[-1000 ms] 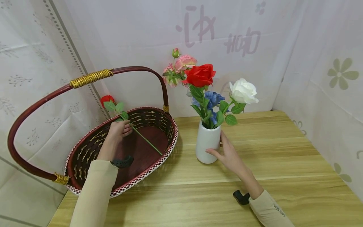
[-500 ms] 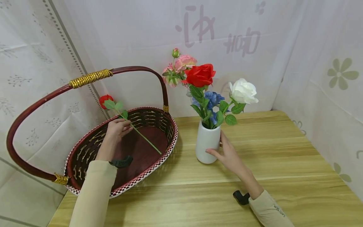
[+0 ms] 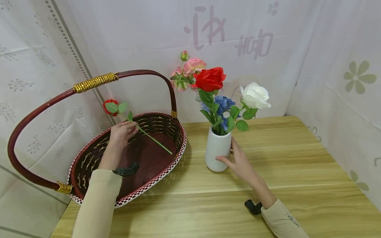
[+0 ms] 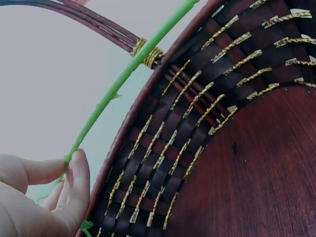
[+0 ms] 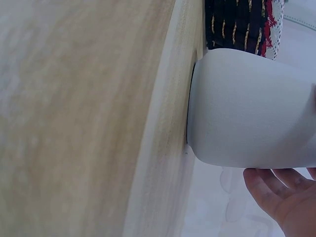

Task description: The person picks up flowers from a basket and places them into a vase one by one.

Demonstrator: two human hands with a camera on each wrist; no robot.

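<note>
My left hand (image 3: 119,135) pinches the green stem of a red rose (image 3: 146,134) above the basket (image 3: 146,155). The rose lies at a slant, its bloom beyond the basket's back rim and its stem end over the inside. In the left wrist view thumb and fingertips meet on the stem (image 4: 118,84). Around the right side of a white vase (image 3: 215,153) my right hand (image 3: 242,165) holds on, thumb in front and fingers partly hidden behind. The vase stands upright on the table, bearing a red rose (image 3: 209,79), a white rose (image 3: 255,96), blue flowers (image 3: 223,104) and pink flowers (image 3: 193,65).
The basket's tall arched handle (image 3: 95,83), wrapped in gold cord, rises over the left forearm. A wooden table (image 3: 208,208) carries basket and vase. Pale patterned curtains (image 3: 143,33) close off the back and sides. Each wrist wears a black strap device (image 3: 253,207).
My left hand has shifted slightly left and up with the rose, and the stem's lower end has risen a little. The right hand and the vase have stayed still.
</note>
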